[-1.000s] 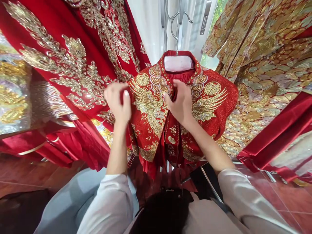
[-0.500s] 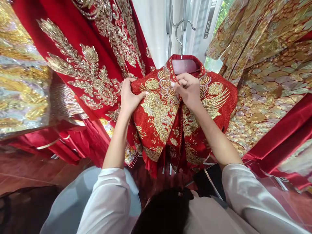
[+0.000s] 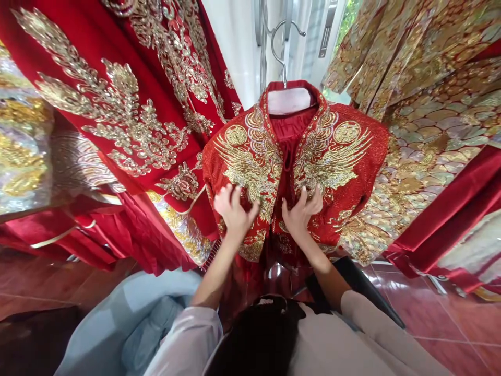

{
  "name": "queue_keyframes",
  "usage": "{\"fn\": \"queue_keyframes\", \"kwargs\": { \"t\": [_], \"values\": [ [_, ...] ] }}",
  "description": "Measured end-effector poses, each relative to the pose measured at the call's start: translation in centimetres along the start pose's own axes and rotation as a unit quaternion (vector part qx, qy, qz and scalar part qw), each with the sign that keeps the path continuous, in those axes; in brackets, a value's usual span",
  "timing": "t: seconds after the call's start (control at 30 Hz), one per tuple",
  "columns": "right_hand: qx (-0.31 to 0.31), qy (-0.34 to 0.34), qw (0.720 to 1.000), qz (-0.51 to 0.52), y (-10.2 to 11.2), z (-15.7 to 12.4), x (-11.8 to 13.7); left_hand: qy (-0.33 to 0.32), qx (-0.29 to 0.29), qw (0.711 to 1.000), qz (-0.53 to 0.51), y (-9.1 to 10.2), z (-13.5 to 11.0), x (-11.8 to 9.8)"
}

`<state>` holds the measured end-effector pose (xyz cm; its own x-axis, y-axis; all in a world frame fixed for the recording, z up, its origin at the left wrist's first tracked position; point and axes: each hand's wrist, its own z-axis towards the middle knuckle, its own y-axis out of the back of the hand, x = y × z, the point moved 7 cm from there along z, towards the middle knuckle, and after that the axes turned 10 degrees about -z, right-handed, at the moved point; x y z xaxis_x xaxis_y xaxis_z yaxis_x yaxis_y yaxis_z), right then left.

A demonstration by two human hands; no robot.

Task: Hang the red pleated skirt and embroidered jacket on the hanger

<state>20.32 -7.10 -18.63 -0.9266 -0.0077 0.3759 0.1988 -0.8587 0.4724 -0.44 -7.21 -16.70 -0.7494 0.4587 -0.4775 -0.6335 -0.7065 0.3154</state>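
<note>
Two hands down from shoulder (image 3: 222, 137) and collar (image 3: 264, 110): left hand (image 3: 235, 213), right hand (image 3: 302, 212) half-curled, hold unclear, over the embroidered red jacket's (image 3: 256, 175) front (on its hanger (image 3: 285, 75)); attention apparently lower.

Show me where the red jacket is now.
In the head view, the jacket is on a hanger near the centre, between embroidered red cloth at left and a gold garment at right.

Pale sleeves (image 3: 188, 342), light beige top (image 3: 332, 342), bare forearms (image 3: 219, 267)
</note>
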Motion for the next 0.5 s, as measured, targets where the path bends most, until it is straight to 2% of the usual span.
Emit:
{"fn": "queue_keyframes", "kwargs": {
  "t": [0.07, 0.17, 0.27, 0.37, 0.5],
  "values": [
    [0.023, -0.052, 0.998, -0.038, -1.6, -2.4, -3.1, 0.032, 0.077, 0.996, 0.017, -3.1, -4.3, 0.5],
    [0.056, -0.059, 0.996, -0.032, -3.0, -3.4, -5.8, 0.093, 0.115, 0.988, 0.046, -5.8, -8.2, 1.3],
    [0.108, -0.042, 0.993, 0.027, -3.4, -3.4, -6.7, 0.132, 0.135, 0.98, 0.064, -6.9, -8.8, 1.6],
    [0.131, -0.072, 0.985, 0.085, -2.9, -3.7, -6.9, 0.142, 0.159, 0.974, 0.075, -7.1, -8.1, 1.6],
    [0.096, -0.057, 0.981, 0.161, -1.5, -3.9, -6.0, 0.121, 0.168, 0.977, 0.042, -6.4, -7.8, 1.8]
  ]
}}
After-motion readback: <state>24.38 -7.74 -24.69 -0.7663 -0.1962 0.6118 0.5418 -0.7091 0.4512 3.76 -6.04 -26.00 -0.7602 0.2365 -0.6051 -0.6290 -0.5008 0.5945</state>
